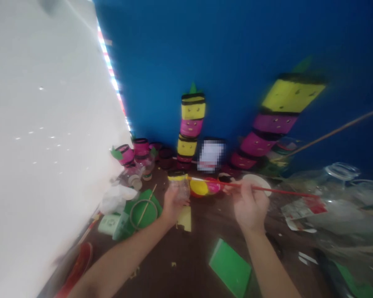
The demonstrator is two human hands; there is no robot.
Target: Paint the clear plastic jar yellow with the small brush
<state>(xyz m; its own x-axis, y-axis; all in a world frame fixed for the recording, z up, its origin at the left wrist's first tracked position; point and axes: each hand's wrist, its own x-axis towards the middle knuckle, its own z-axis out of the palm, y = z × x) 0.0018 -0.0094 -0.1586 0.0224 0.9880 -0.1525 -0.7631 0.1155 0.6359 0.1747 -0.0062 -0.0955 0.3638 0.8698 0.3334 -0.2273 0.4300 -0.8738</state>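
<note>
My left hand (173,203) is wrapped round a small clear jar (182,191) with a yellow painted band below its dark rim. In my right hand (250,203) is a long red paintbrush (279,191), held level like a pen. Its tip touches or nearly touches the jar's yellow band; blur hides which. Between the hands lies a palette with yellow paint (199,187) and pink paint (214,186). A white round lid or dish (257,184) sits just behind my right hand.
Stacked yellow and pink painted jars with faces (191,128) stand against the blue wall, with a taller stack (267,128) at right. Clear plastic bottles (338,198) crowd the right side. Green sheet (231,267), a ring of tape (144,214) and small painted jars (141,149) lie around.
</note>
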